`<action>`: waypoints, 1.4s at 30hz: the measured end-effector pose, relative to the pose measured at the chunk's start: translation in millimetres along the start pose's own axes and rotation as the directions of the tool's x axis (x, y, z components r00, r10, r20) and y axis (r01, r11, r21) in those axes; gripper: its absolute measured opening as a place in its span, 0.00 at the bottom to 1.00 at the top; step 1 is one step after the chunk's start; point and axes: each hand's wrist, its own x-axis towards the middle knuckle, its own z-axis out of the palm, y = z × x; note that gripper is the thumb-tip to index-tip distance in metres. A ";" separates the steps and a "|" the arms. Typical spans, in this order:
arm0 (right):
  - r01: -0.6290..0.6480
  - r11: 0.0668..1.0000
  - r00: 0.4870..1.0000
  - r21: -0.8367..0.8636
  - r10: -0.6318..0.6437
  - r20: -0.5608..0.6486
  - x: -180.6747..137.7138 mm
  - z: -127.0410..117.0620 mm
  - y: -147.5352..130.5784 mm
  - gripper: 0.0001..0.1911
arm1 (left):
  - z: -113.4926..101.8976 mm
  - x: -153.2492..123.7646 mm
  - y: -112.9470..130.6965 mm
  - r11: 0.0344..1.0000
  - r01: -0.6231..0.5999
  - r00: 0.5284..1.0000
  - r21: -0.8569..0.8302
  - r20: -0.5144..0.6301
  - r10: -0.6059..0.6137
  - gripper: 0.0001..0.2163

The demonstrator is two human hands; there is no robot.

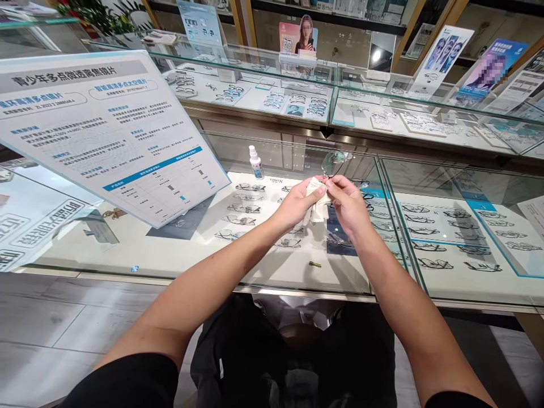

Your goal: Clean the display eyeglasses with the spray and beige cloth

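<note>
Glass counter (272, 272) across mid-frame is a hard landing if a pinch slips imo. Left hand (300, 201) and right hand (352, 204), right of centre, are clamped on cloth (318, 213) and (looks like) glasses (334, 164) respectively; over-twisting could bend those. They poke up-right, long axis seemingly that way, lower part hidden

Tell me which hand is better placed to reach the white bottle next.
Probably the left hand: the white bottle stands to its left, nearer to it than to the right hand. Both are busy at the cloth, though.
</note>
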 end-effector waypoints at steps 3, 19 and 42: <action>0.017 1.000 0.999 -0.013 -0.017 0.030 -1.1 1.0 -2.6 0.20 | -0.6 1.4 0.7 0.999 -0.016 1.000 0.036 -0.023 0.017 0.30; 0.013 1.000 1.000 -0.026 -0.013 0.002 4.0 -6.9 -2.5 0.21 | -10.7 2.5 14.7 0.973 -0.038 0.991 0.228 0.137 0.006 0.27; 0.128 0.992 0.980 0.018 -0.123 -0.155 7.9 -22.4 -15.6 0.14 | -35.3 19.4 7.3 0.989 -0.030 0.998 0.147 -0.057 0.038 0.24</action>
